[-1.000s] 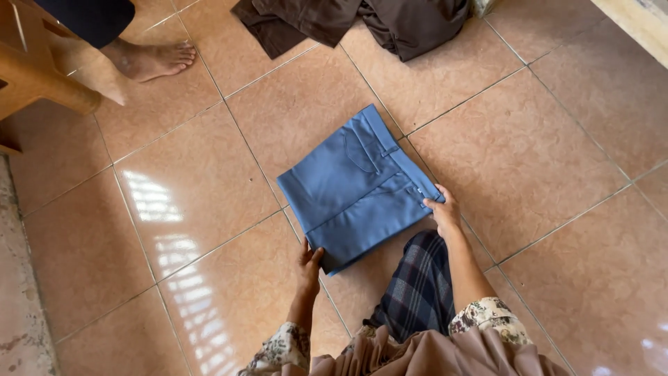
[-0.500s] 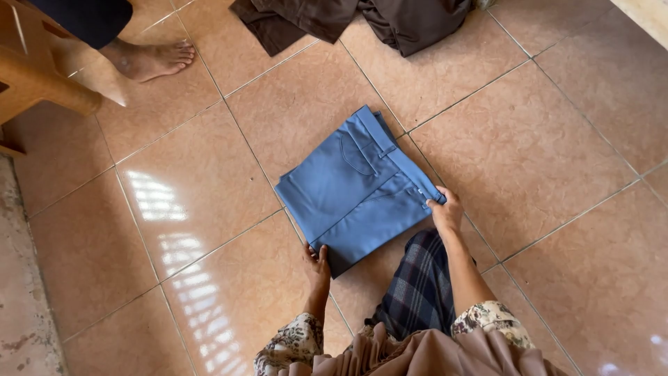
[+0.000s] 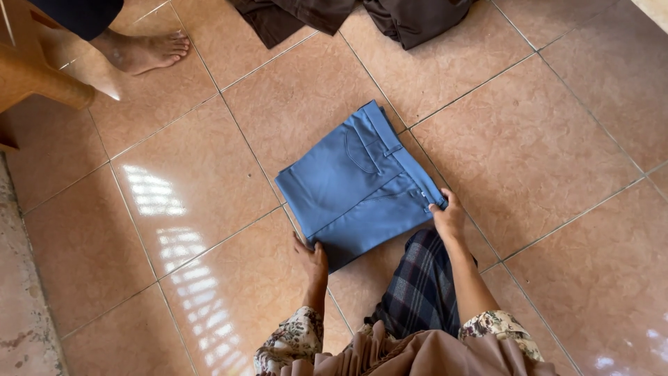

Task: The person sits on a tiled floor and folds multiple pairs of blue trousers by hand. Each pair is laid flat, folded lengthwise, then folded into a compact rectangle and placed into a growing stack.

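We see the folded blue trousers [image 3: 358,184] lying flat on the tiled floor [image 3: 557,139], just in front of our knees, with the waistband and pocket side turned toward the right. Our left hand [image 3: 312,259] rests with loosely spread fingers on the near left corner of the fold, and our right hand [image 3: 449,217] pinches the near right corner by the waistband. The cloth looks light, soft and limp, so we judge it will sag and unfold if lifted by one corner; the best hold seems to be both near corners together, or a flat palm under the stack. A heap of dark brown clothes [image 3: 348,14] lies at the far edge of the floor, and another person's bare foot [image 3: 142,50] stands far left.
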